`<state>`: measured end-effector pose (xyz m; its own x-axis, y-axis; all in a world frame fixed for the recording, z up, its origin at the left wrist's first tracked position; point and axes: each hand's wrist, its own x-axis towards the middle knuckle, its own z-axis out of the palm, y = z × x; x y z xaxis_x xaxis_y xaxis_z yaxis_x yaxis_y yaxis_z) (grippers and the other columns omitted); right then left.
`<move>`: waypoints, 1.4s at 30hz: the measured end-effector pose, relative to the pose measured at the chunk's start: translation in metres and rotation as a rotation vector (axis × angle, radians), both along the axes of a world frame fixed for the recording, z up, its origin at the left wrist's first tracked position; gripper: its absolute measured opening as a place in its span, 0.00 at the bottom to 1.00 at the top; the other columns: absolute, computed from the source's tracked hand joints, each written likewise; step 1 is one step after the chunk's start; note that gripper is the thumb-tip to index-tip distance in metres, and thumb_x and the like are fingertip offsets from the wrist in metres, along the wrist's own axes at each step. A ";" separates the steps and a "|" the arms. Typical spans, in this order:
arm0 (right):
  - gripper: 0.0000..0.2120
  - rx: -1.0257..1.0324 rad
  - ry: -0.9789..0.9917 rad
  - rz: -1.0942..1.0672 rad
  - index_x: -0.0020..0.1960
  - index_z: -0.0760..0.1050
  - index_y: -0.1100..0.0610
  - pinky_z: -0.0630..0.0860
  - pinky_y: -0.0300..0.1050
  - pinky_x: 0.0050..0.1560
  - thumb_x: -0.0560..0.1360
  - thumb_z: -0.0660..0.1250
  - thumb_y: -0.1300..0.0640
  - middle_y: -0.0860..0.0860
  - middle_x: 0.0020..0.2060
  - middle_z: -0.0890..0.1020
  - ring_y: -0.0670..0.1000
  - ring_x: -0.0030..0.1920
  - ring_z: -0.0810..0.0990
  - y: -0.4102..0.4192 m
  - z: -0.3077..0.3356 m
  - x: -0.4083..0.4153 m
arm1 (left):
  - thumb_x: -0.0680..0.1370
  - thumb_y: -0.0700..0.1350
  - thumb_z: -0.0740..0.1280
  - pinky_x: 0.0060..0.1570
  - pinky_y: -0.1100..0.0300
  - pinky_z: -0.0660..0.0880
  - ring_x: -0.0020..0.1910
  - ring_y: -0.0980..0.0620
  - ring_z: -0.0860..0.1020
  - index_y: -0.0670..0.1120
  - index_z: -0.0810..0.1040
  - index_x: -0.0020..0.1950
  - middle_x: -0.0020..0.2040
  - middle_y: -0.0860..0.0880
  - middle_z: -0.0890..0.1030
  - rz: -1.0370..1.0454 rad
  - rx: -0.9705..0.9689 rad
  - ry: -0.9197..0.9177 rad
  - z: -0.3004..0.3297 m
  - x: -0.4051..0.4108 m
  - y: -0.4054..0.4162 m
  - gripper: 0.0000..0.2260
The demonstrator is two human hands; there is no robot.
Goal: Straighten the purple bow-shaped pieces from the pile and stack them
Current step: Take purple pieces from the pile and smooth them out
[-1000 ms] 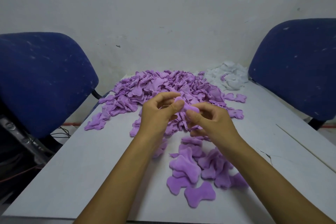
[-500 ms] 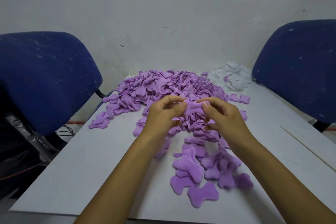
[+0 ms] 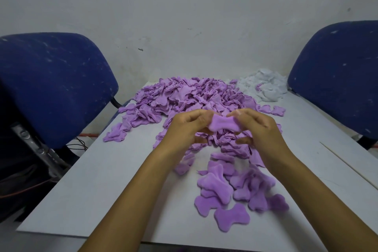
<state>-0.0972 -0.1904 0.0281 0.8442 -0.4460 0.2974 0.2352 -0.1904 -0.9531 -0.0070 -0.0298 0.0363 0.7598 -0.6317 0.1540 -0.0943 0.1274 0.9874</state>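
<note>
- since the earlier frames the bow piece (image 3: 224,124) has gone from folded and bunched between the fingertips to spread flat and pulled wide between the two hands.
- left hand (image 3: 184,129): thumb and forefinger pinched on the left lobe of the bow piece; other fingers curled under.
- right hand (image 3: 258,129): thumb and forefinger pinched on the right lobe; remaining fingers curled in below it.
- bow piece held in the air, roughly level, flat face toward the camera, narrow waist midway between the hands. it sits above the near edge of the purple pile (image 3: 190,96).
- purple pile covers the far middle of the white table (image 3: 98,188); a few stray pieces lie off its left and right edges.
- nearer the camera, under the right forearm, a loose group of flattened pieces (image 3: 235,188) lies overlapping on the table; one single piece (image 3: 232,218) lies at the near edge of that group, touching its neighbour.
- white scrap heap (image 3: 263,86) at the far right corner of the table, just beside the purple pile.
- blue chair (image 3: 51,86) left of the table, second blue chair (image 3: 337,71) at the right.
</note>
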 end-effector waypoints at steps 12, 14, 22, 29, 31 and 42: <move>0.07 -0.587 0.182 -0.035 0.43 0.81 0.47 0.71 0.36 0.38 0.76 0.67 0.58 0.41 0.33 0.81 0.42 0.33 0.77 0.011 -0.026 0.016 | 0.70 0.44 0.75 0.33 0.73 0.70 0.34 0.64 0.75 0.53 0.83 0.46 0.42 0.54 0.81 0.002 0.876 -0.567 -0.030 0.035 0.055 0.06; 0.07 -0.682 0.189 -0.015 0.43 0.81 0.48 0.69 0.30 0.38 0.76 0.67 0.58 0.44 0.34 0.82 0.43 0.36 0.77 0.022 -0.030 0.022 | 0.71 0.44 0.75 0.32 0.74 0.69 0.36 0.62 0.75 0.53 0.82 0.46 0.41 0.54 0.81 0.039 0.851 -0.581 -0.034 0.037 0.058 0.06; 0.06 -0.775 0.306 -0.053 0.45 0.80 0.48 0.74 0.44 0.46 0.75 0.67 0.57 0.48 0.39 0.84 0.51 0.42 0.79 0.032 -0.046 0.057 | 0.76 0.43 0.71 0.41 0.69 0.70 0.40 0.58 0.77 0.51 0.81 0.51 0.42 0.52 0.81 0.227 0.698 -0.637 -0.045 0.050 0.047 0.05; 0.19 -1.084 0.326 -0.050 0.60 0.76 0.47 0.76 0.51 0.44 0.70 0.72 0.57 0.49 0.48 0.73 0.53 0.50 0.75 0.017 -0.062 0.069 | 0.74 0.39 0.71 0.51 0.55 0.75 0.46 0.51 0.76 0.51 0.79 0.54 0.48 0.50 0.76 0.230 0.693 -0.691 -0.055 0.061 0.020 0.12; 0.18 -1.148 0.284 -0.084 0.60 0.75 0.46 0.75 0.50 0.39 0.71 0.72 0.55 0.48 0.47 0.70 0.53 0.50 0.74 0.017 -0.066 0.070 | 0.72 0.35 0.69 0.52 0.50 0.76 0.47 0.50 0.76 0.51 0.79 0.54 0.49 0.49 0.76 0.207 0.725 -0.673 -0.058 0.063 0.017 0.16; 0.06 -0.943 0.029 -0.129 0.53 0.80 0.57 0.71 0.49 0.49 0.76 0.69 0.60 0.53 0.47 0.74 0.56 0.49 0.74 0.021 -0.061 0.076 | 0.72 0.44 0.75 0.50 0.60 0.68 0.52 0.50 0.72 0.51 0.81 0.54 0.50 0.50 0.72 0.214 0.618 -0.691 -0.055 0.063 0.014 0.13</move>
<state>-0.0208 -0.1697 -0.0324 0.8182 -0.1231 0.5616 0.1371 -0.9068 -0.3985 0.0555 -0.0157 -0.0188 0.7344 -0.6098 0.2979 -0.6435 -0.4860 0.5914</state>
